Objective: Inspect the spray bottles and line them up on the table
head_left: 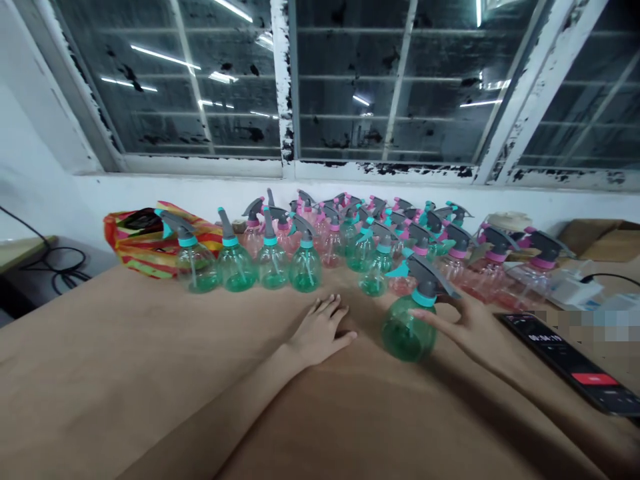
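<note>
My right hand grips a green spray bottle with a teal collar and grey trigger head, tilted a little over the brown tabletop. My left hand lies flat on the table, fingers spread, holding nothing. Beyond it stands a row of similar green bottles, one of them a green spray bottle just past my fingertips. Another green bottle stands behind the held one. Pink spray bottles crowd the back, partly hidden by those in front.
A phone showing a timer lies at the right, by my right forearm. Behind it are white adapters with a cable and a cardboard box. A red and yellow bag sits at the back left. Windows rise beyond the table.
</note>
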{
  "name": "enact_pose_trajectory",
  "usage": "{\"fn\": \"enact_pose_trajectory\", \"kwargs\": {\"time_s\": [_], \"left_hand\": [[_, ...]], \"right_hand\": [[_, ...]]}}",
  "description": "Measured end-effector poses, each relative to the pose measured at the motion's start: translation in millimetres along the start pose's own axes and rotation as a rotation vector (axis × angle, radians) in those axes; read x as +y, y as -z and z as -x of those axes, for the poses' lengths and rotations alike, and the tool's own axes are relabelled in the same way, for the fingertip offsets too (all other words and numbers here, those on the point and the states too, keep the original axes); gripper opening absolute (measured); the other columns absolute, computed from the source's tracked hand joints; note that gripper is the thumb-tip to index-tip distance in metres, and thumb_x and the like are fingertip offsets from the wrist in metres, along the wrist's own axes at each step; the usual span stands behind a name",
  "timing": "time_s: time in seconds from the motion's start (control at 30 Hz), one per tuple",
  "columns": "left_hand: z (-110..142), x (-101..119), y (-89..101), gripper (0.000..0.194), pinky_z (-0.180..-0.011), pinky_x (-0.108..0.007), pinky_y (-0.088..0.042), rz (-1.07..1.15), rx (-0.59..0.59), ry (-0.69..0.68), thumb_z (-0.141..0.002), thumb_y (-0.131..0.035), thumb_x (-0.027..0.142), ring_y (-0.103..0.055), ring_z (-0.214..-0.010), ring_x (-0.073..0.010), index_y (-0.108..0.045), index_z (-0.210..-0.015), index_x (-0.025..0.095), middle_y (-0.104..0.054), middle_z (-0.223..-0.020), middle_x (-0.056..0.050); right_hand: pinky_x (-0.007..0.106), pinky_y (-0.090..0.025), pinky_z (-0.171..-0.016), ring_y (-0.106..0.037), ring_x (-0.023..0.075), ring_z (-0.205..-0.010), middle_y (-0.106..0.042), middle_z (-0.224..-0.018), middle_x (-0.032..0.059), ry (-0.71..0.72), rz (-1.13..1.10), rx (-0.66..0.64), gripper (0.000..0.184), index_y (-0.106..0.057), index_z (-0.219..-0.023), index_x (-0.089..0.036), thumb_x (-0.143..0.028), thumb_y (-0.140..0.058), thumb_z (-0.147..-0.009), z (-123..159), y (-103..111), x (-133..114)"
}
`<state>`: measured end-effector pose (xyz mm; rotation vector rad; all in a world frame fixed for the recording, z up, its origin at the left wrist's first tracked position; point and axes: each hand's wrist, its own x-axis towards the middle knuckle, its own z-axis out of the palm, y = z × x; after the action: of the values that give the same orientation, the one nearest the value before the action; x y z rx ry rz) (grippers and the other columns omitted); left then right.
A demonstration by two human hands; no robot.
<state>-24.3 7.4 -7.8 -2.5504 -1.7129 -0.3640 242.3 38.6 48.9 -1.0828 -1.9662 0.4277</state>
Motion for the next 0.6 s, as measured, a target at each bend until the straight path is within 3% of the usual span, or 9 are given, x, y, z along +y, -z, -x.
{"fn": "enact_pose_trajectory", "kwargs": {"time_s": [0.2,0.3,0.4,0.6], "left_hand": [[1,0,-6.7,0.056,-0.109,-0.043,-0.021,-0.019,0.026,-0.007,-0.092,-0.042,0.051,-0.029,-0.134,-0.0271,-0.047,-0.132,0.012,-0.038,-0.143,-0.014],[2,2,-8.0,0.055,-0.109,-0.044,-0.023,-0.037,0.039,-0.009,-0.092,-0.041,0.050,-0.031,-0.133,-0.0280,-0.049,-0.129,0.011,-0.040,-0.142,-0.015],[3,4,-7.6,0.052,-0.108,-0.044,-0.024,-0.050,0.053,-0.007,-0.093,-0.041,0.049,-0.035,-0.131,-0.0279,-0.050,-0.127,0.011,-0.046,-0.137,-0.014],[2,6,-7.5,0.054,-0.108,-0.044,-0.023,-0.062,0.049,-0.015,-0.094,-0.039,0.049,-0.032,-0.132,-0.0279,-0.049,-0.129,0.010,-0.044,-0.139,-0.016]], "right_hand": [[0.034,-0.050,-0.064,-0.066,0.0260,-0.075,-0.071,-0.081,0.0043,-0.009,-0.034,-0.081,0.040,-0.064,-0.091,-0.020,-0.054,-0.066,-0.070,-30,-16,-10],[0.031,-0.046,-0.059,-0.063,0.0231,-0.067,-0.068,-0.071,0.0027,0.012,-0.002,0.013,0.041,-0.064,-0.078,-0.017,-0.056,-0.067,-0.067,-53,-32,-23],[0.028,-0.043,-0.059,-0.060,0.0196,-0.064,-0.066,-0.069,0.0025,0.071,-0.013,0.115,0.042,-0.064,-0.077,-0.016,-0.056,-0.067,-0.067,-78,-48,-41],[0.028,-0.036,-0.054,-0.051,0.0169,-0.054,-0.059,-0.055,0.0012,0.116,0.151,0.147,0.037,-0.058,-0.064,-0.018,-0.054,-0.065,-0.069,-118,-91,-53]]}}
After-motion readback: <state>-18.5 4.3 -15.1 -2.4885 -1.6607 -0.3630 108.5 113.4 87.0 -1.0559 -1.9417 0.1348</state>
